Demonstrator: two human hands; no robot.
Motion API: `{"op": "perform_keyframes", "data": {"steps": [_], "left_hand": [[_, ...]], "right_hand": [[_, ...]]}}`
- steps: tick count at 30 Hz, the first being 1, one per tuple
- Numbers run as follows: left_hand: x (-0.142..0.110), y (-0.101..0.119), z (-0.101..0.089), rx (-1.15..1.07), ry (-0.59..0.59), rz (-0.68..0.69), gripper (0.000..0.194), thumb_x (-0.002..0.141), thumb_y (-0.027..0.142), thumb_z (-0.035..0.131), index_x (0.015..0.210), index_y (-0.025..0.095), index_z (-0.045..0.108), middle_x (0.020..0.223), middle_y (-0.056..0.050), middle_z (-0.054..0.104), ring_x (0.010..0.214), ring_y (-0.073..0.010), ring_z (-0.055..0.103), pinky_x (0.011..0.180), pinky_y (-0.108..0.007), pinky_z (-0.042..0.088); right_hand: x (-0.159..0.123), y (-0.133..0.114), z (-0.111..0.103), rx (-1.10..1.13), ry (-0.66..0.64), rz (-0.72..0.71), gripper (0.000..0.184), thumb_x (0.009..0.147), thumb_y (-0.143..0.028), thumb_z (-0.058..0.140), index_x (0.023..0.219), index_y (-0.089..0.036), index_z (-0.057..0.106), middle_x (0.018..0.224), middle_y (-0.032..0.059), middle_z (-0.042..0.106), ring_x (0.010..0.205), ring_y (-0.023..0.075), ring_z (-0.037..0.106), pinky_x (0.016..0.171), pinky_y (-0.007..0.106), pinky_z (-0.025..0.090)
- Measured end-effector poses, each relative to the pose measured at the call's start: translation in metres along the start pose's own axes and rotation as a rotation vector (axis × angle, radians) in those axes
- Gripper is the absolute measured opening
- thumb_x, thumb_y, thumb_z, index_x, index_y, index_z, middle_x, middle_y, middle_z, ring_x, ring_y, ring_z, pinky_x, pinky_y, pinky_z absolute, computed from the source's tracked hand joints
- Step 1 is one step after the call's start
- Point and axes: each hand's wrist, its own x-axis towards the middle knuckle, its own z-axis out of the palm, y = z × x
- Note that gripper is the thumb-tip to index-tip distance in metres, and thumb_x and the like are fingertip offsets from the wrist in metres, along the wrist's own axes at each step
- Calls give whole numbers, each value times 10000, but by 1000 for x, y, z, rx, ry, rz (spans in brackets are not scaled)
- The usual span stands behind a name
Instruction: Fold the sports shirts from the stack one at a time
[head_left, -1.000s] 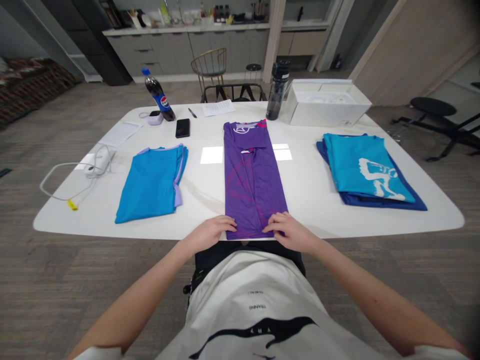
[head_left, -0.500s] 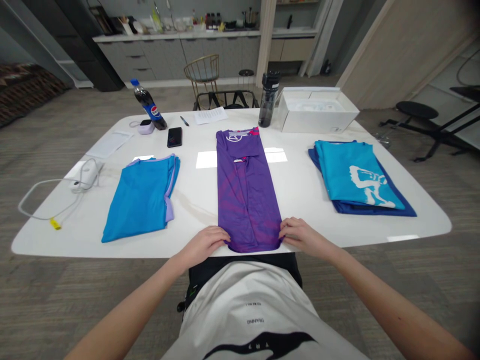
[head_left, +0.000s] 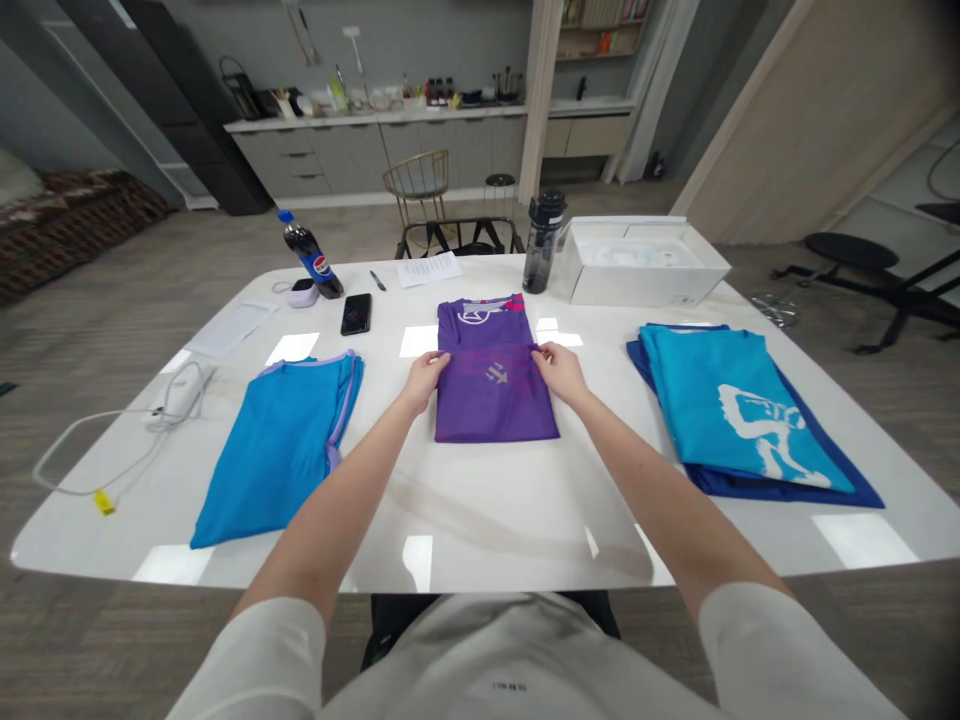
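Holding down the purple jersey (head_left: 487,400) mid-way along the white table (head_left: 480,530): left hand (head_left: 424,380) and right hand (head_left: 561,372) sit on its fold edge, fingers nearly flat, pinch unclear; a slack hold on slick fabric could let the layers slide and skew the fold.
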Motion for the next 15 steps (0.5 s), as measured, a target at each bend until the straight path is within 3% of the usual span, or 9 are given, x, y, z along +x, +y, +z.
{"op": "perform_keyframes", "data": {"steps": [3, 7, 11, 15], "left_hand": [[28, -17, 4, 174, 73, -12, 361, 768, 250, 764, 1100, 158, 656, 797, -15, 658, 717, -165, 618, 764, -308, 495], [37, -23, 0, 483, 74, 196, 278, 815, 176, 685, 1091, 213, 691, 877, -35, 676, 841, -203, 641, 866, -344, 486], [33, -5, -12, 441, -45, 414, 283, 886, 239, 627, 1164, 241, 680, 932, -18, 695, 823, -172, 627, 843, -313, 503], [43, 32, -23, 304, -49, 615, 248, 919, 303, 615, 1148, 238, 684, 1035, -18, 700, 859, -150, 610, 872, -294, 499]], "right_hand": [[17, 13, 27, -242, -110, 92, 183, 936, -310, 564, 923, -198, 708, 888, 61, 709, 857, 213, 629, 791, 305, 443], [14, 22, 34, -332, -85, 34, 211, 957, -333, 543, 938, -206, 710, 929, 80, 704, 909, 227, 633, 817, 315, 447], [13, 19, 16, -99, 45, -199, 223, 976, -360, 519, 958, -206, 679, 865, 50, 665, 806, 203, 602, 801, 317, 454], [43, 2, -3, 99, 258, -219, 234, 962, -411, 546, 887, -210, 641, 780, 11, 608, 701, 175, 536, 721, 308, 440]]}}
